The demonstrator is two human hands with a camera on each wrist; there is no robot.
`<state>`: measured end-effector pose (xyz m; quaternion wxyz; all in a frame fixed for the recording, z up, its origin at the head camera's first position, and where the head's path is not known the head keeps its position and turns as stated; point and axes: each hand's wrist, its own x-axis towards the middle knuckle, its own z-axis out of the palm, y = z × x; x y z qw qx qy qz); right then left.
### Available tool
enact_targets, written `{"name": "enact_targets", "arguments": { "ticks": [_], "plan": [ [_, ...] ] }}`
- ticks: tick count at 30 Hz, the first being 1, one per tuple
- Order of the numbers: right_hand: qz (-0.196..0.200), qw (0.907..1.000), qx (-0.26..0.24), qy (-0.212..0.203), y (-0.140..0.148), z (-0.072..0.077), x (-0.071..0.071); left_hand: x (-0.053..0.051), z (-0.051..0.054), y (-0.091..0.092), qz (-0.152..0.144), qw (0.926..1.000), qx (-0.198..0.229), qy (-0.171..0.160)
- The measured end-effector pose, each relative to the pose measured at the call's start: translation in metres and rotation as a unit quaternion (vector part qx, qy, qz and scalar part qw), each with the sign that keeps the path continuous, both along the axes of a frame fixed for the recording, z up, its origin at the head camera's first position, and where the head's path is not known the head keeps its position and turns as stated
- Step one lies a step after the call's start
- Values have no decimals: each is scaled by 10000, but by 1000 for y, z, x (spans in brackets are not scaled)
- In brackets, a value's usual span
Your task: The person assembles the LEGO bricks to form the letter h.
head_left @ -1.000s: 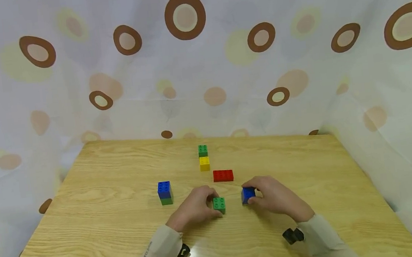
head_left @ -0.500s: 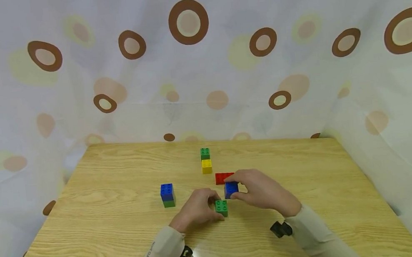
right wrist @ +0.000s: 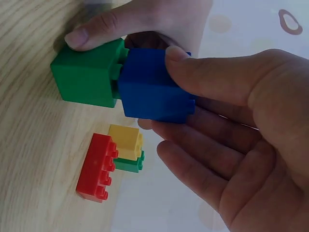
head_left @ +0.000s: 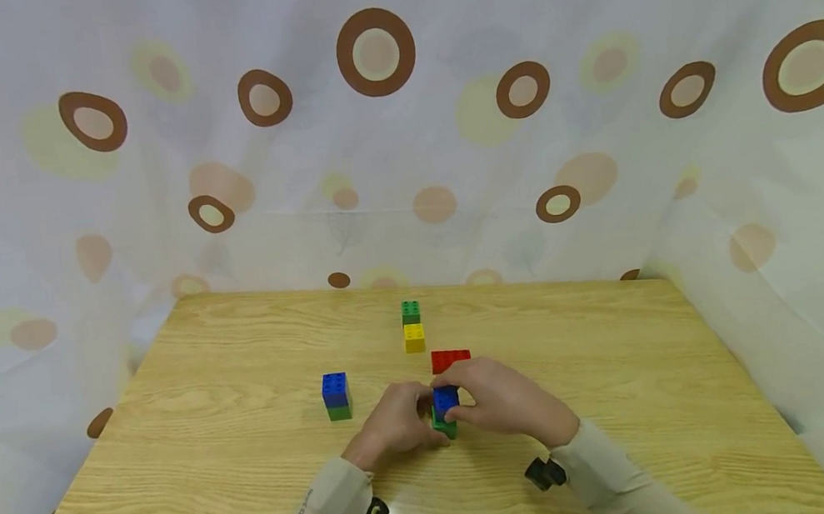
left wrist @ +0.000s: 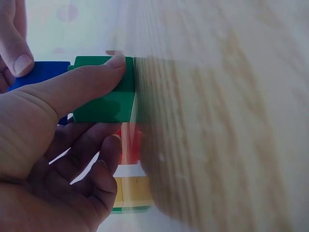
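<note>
My left hand [head_left: 395, 420] pinches a green toy brick [right wrist: 87, 72] between thumb and fingers, holding it on the table. Directly above that brick, my right hand [head_left: 506, 398] grips a blue toy brick [right wrist: 152, 87]. In the right wrist view the blue brick sits over the green one's studs, slightly askew, with some studs still showing between them. Seen from the left wrist, the green brick [left wrist: 104, 92] has my thumb across its side, and the blue brick [left wrist: 46, 75] lies partly behind the hand.
A red brick [head_left: 450, 359] lies just beyond my hands. Farther back stand a yellow brick [head_left: 414, 338] and a green brick [head_left: 410, 312]. On the left, a stack has a blue brick [head_left: 334, 388] on a green one [head_left: 340, 413]. Patterned cloth [head_left: 387, 159] surrounds the wooden table [head_left: 254, 475].
My right hand has carried the blue brick leftward, from the open table onto the top of the green brick. The left hand has kept its hold on the green brick in nearly the same place.
</note>
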<state>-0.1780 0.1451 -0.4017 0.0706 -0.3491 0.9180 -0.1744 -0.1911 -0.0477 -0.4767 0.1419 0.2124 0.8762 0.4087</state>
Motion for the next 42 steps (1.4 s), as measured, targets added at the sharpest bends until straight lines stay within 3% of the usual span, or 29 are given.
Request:
{"name": "enact_targets", "arguments": {
  "ticks": [11,21,30,37,42],
  "plan": [
    [167,9997,-140,109,-1,-6,2,1,0,0,-83,9997,153,156],
    [95,9995,-256,168,0,-11,6,0,-3,0,-143,9996,227,94],
    [47,9993,-190,328,-3,-6,7,0,-1,1,-93,9998,166,70],
    [30,9995,-251,208,-4,-5,6,1,0,2,-76,9999,114,-1],
    [24,9995,-316,50,-3,-6,5,1,0,2,-78,9999,17,122]
  ]
}}
